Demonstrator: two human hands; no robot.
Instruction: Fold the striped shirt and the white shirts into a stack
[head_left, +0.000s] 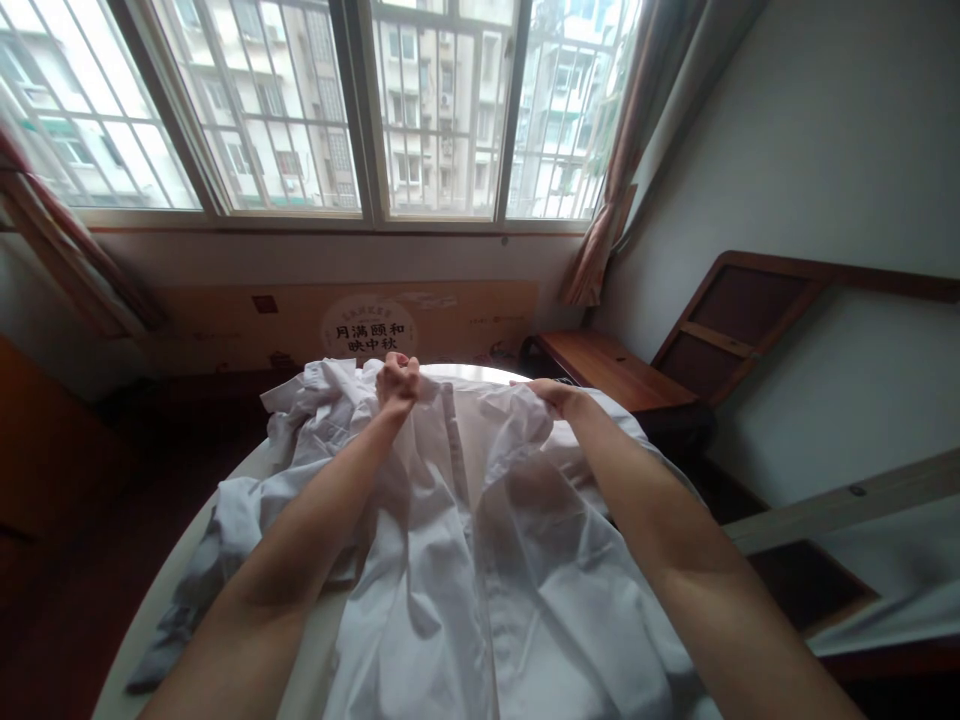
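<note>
The shirt [480,560] is plain white, greyish in its folds and along the crumpled sleeve. The round surface [315,640] under it is pale cream. The cardboard panel [315,325] below the window is tan, printed with a cream circle and dark characters. The curtain [622,170] is dusty pink-brown. The bench [611,368] is reddish-brown wood.

The shirt [465,560] lies on the table [300,660], window [360,110] behind, bench [607,365] to its right.

Two bare forearms, no sleeves in frame. Left hand [396,380] and right hand [551,393]: no rings, watch or gloves visible.
</note>
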